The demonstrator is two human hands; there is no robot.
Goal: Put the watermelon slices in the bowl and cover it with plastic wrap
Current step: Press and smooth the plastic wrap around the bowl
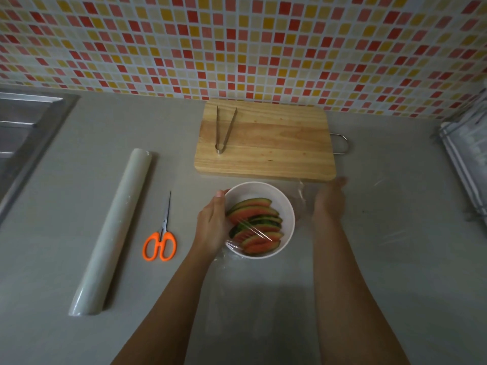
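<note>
A white bowl [286, 206] sits on the grey counter, holding several watermelon slices [254, 222]. A cut sheet of clear plastic wrap [303, 196] lies over the bowl's near part and spreads onto the counter at its right and front. My left hand [213, 225] cups the bowl's left rim and presses wrap there. To the right of the bowl, my right hand [329, 201] is blurred and stretched out flat, fingers together, at the wrap's edge. Whether it grips the wrap I cannot tell.
A wooden cutting board [276, 151] with metal tongs [224, 130] lies behind the bowl. Orange-handled scissors [160, 235] and the plastic wrap roll [116, 227] lie to the left. A steel sink [23, 138] is far left, a rack with a cloth [466, 159] far right.
</note>
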